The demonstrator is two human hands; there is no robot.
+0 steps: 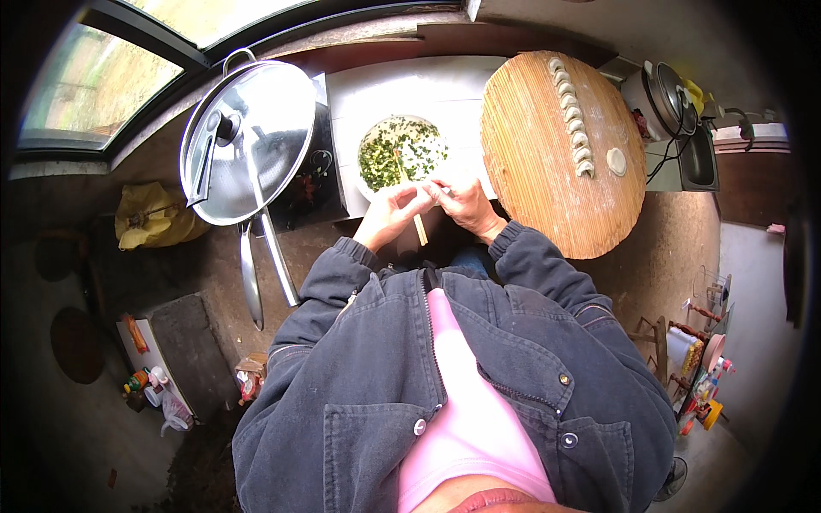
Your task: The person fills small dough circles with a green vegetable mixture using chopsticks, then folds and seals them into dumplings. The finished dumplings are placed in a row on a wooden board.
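My left hand and my right hand meet at the fingertips over the near rim of a bowl. Between them they pinch a small pale dumpling, mostly hidden by the fingers. Chopped green filling lies in the bowl, white bits showing on its right side. A pair of chopsticks leans in the bowl, passing beneath my hands. On the round wooden board to the right, folded dumplings form a row. One flat dough wrapper rests beside them.
At the left, a wok with a glass lid stands on a black cooktop, handles jutting toward me. A rice cooker sits beyond the board, near a dark tray. A yellow bag is at the far left.
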